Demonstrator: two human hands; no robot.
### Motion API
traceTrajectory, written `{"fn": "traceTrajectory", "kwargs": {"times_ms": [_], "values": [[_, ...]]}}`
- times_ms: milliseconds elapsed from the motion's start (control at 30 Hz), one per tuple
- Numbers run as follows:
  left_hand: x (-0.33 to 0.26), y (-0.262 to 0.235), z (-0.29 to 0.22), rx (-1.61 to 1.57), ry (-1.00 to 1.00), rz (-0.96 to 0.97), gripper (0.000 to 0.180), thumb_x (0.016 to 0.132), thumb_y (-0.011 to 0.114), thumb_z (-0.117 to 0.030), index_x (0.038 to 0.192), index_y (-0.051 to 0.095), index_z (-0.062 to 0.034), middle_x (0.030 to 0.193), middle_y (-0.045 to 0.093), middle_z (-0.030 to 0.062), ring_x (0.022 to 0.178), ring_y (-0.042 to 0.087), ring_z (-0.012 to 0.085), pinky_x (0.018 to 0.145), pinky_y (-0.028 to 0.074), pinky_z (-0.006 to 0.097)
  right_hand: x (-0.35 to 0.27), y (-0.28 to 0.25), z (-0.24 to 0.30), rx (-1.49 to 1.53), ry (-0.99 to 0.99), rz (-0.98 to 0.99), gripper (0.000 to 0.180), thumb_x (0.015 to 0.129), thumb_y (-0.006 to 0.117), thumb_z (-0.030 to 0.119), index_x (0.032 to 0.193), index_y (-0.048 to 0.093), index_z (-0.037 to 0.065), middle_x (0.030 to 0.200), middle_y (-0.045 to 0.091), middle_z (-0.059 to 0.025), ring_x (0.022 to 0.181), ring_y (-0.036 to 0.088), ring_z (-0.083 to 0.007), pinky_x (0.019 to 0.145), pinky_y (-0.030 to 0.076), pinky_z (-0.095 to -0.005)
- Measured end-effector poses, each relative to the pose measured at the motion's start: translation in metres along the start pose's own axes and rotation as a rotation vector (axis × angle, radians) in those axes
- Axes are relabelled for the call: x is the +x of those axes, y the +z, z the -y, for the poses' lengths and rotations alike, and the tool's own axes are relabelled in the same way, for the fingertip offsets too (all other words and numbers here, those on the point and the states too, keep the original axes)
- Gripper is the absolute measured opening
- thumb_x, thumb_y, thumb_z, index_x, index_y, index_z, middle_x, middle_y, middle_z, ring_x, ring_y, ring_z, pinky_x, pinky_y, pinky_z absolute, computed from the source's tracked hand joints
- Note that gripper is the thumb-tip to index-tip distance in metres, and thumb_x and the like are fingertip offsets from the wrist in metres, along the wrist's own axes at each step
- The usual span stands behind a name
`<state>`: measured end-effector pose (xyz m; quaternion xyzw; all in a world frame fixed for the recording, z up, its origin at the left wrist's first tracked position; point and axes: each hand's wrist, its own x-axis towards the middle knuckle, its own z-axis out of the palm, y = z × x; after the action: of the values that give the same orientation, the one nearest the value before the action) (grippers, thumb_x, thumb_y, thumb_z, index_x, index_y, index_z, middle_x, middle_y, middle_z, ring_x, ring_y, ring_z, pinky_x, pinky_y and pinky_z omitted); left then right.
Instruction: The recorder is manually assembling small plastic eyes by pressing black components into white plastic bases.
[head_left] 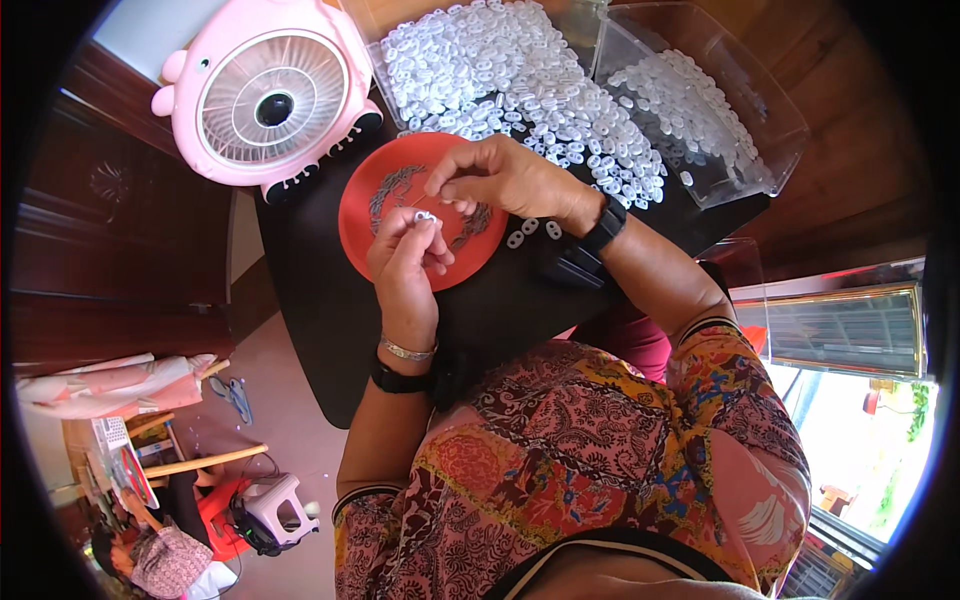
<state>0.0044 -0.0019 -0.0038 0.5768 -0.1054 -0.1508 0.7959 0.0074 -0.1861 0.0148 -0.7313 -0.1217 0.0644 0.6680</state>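
Now our left hand (403,258) pinches a small white piece (425,217) over the red plate (354,222); beside it, our right hand (512,180) presses fingertips together, on what we cannot tell. Apparently we're fitting, next needing steady alignment; white pieces (480,60) heap beyond.

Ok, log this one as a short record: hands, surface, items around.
Left hand: pinches a small white plastic piece
Right hand: above the round red plastic dish, hold unclear
Dish: holds slim grey pieces
Surface: black table
Beyond the dish: heap of white oval two-holed plastic pieces
Far right: clear plastic bin with more white pieces
Far left: pink animal-shaped fan
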Motion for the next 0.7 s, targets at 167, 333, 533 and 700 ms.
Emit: {"fn": "traceTrajectory", "kwargs": {"times_ms": [167,333,533,700], "values": [[-0.001,-0.001,0.000,0.023,0.017,-0.013,0.013,0.089,0.051,-0.013,0.083,0.056,-0.0031,0.066,0.053,0.0012,0.055,0.050,0.0089,0.050,0.036,0.020,-0.002,0.004,0.000,0.202,0.057,-0.026,0.015,0.088,0.065,0.014,0.098,0.064,0.001,0.081,0.064,0.0004,0.069,0.058,-0.0046,0.065,0.048,-0.0186],[-0.001,-0.001,0.001,0.033,0.009,-0.003,0.014,0.090,0.052,-0.015,0.082,0.055,-0.0037,0.065,0.051,0.0000,0.054,0.049,0.0080,0.049,0.035,0.020,-0.003,0.013,0.001,0.225,0.039,-0.068,0.016,0.089,0.066,0.019,0.090,0.064,0.003,0.075,0.063,0.0020,0.065,0.057,-0.0037,0.059,0.046,-0.0180],[-0.002,0.000,0.002,0.013,0.015,0.010,0.015,0.091,0.051,-0.016,0.081,0.055,-0.0045,0.063,0.049,-0.0011,0.052,0.046,0.0072,0.048,0.034,0.020,-0.004,0.019,0.000,0.140,0.018,-0.088,0.019,0.091,0.064,0.023,0.086,0.064,0.005,0.072,0.061,0.0041,0.063,0.054,-0.0024,0.056,0.044,-0.0180],[-0.002,0.001,0.001,0.033,0.022,0.034,0.016,0.091,0.051,-0.015,0.080,0.055,-0.0045,0.061,0.048,-0.0016,0.052,0.045,0.0064,0.048,0.033,0.020,-0.005,0.021,-0.002,0.163,-0.003,-0.066,0.019,0.092,0.062,0.023,0.086,0.064,0.005,0.072,0.060,0.0040,0.064,0.053,-0.0024,0.057,0.043,-0.0181]]}}
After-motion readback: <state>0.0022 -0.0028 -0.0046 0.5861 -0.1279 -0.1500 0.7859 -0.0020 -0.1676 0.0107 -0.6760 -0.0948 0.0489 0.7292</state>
